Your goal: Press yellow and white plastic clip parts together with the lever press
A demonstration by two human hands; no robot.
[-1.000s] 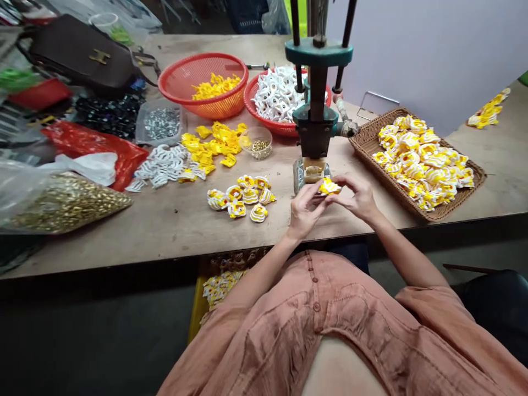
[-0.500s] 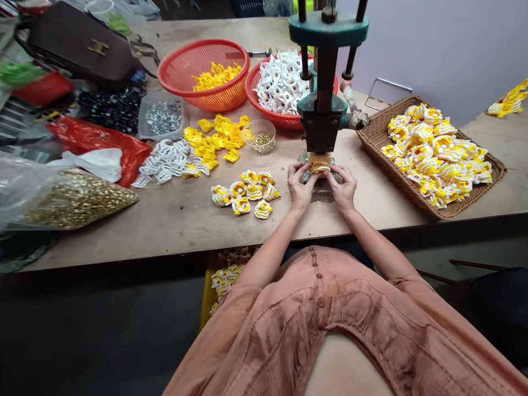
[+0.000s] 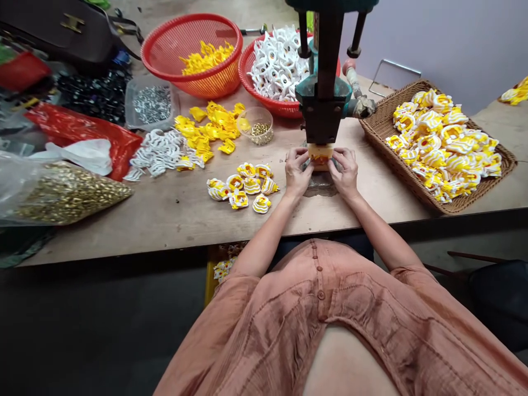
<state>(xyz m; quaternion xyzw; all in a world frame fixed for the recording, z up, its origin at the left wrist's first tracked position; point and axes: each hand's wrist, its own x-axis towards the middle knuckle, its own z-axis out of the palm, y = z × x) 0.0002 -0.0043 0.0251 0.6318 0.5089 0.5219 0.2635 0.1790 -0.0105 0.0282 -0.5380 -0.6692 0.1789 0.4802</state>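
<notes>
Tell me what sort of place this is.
Probably a small assembly workshop: there's a press on the worktable, a red mesh basket of white pieces, and a wicker tray heaped with yellow-and-white pieces.

Press (image 3: 325,113) cut off, top edge; yellow pc. (image 3: 320,160) under it mostly hidden; handbag (image 3: 45,34) cropped, top L.

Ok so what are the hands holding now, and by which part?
A small yellow piece under the press: the left hand holds its left end, the right hand its right. Exact contact is unclear.
</notes>
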